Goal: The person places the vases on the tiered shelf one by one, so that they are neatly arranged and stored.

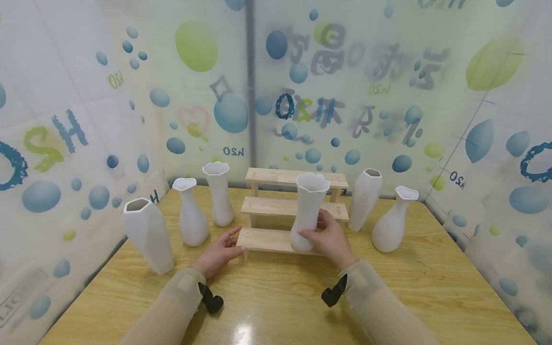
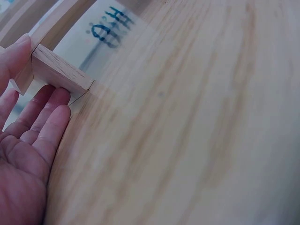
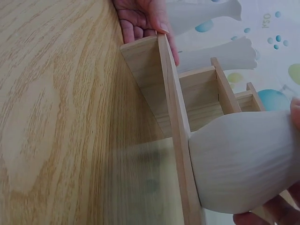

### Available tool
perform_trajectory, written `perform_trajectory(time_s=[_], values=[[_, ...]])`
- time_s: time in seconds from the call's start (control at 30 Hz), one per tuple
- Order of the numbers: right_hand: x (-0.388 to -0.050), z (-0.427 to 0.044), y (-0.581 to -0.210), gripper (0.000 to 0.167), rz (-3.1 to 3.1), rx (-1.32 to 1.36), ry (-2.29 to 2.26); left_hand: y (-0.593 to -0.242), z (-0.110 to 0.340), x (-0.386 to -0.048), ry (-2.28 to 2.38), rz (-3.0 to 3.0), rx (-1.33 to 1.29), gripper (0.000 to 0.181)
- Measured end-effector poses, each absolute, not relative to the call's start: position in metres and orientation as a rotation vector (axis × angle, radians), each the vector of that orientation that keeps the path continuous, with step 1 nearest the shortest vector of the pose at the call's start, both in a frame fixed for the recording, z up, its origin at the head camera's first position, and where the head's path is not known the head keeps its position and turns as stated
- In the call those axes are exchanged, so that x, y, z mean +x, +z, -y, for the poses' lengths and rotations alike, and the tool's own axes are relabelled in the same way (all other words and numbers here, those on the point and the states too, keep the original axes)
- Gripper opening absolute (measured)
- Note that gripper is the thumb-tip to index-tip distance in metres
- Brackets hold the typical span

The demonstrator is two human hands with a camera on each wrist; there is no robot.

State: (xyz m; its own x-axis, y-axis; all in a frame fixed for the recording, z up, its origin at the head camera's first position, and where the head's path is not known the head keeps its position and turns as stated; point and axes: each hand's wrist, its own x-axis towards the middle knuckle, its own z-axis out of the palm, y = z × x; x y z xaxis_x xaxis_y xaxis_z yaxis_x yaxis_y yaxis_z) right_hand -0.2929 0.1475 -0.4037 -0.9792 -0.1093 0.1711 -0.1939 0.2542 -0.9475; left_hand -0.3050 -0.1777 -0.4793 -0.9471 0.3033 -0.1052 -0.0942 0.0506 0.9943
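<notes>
My right hand (image 1: 334,239) grips a white vase (image 1: 311,196) with a scalloped rim, low on its body. The vase stands nearly upright on the lowest step of a three-tier wooden stand (image 1: 267,239); in the right wrist view its base (image 3: 234,164) meets the board. At the stand's left end, my left hand (image 1: 217,254) holds the corner of the bottom step between thumb and fingers. The left wrist view shows several fingertips (image 2: 58,96) against the stand's leg (image 2: 58,70). Part of the right hand is hidden behind the vase.
Left of the stand are a faceted vase (image 1: 151,237), a round-bellied vase (image 1: 192,215) and a scalloped vase (image 1: 219,196). On the right stand another faceted vase (image 1: 364,199) and a round-bellied one (image 1: 391,227). A patterned curtain (image 1: 207,120) surrounds the wooden table (image 1: 276,297).
</notes>
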Motion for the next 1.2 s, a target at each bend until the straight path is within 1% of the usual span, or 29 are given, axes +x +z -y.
perform_trajectory(time_s=[0.2, 0.4, 0.53, 0.77, 0.83, 1.03, 1.2], values=[[-0.293, -0.149, -0.404, 0.075, 2.443, 0.328, 1.820, -0.481, 0.178, -0.307, 1.977, -2.040, 0.229, 0.078], [-0.293, -0.158, -0.402, 0.076, 2.458, 0.397, 1.881, -0.480, 0.178, -0.307, 1.976, -2.039, 0.226, 0.078], [-0.293, -0.174, -0.403, 0.075, 2.509, 0.374, 1.871, -0.480, 0.177, -0.306, 1.969, -2.045, 0.207, 0.077], [-0.290, -0.211, -0.413, 0.065, 2.580, 0.340, 1.760, -0.480, 0.177, -0.306, 1.968, -2.041, 0.210, 0.077], [-0.289, -0.220, -0.417, 0.065, 2.596, 0.343, 1.742, -0.480, 0.177, -0.306, 1.968, -2.041, 0.217, 0.077], [-0.284, -0.240, -0.429, 0.067, 2.639, 0.288, 1.736, -0.480, 0.177, -0.305, 1.971, -2.045, 0.215, 0.077], [-0.286, -0.250, -0.441, 0.073, 2.692, 0.261, 1.762, -0.479, 0.177, -0.303, 1.972, -2.046, 0.202, 0.076]])
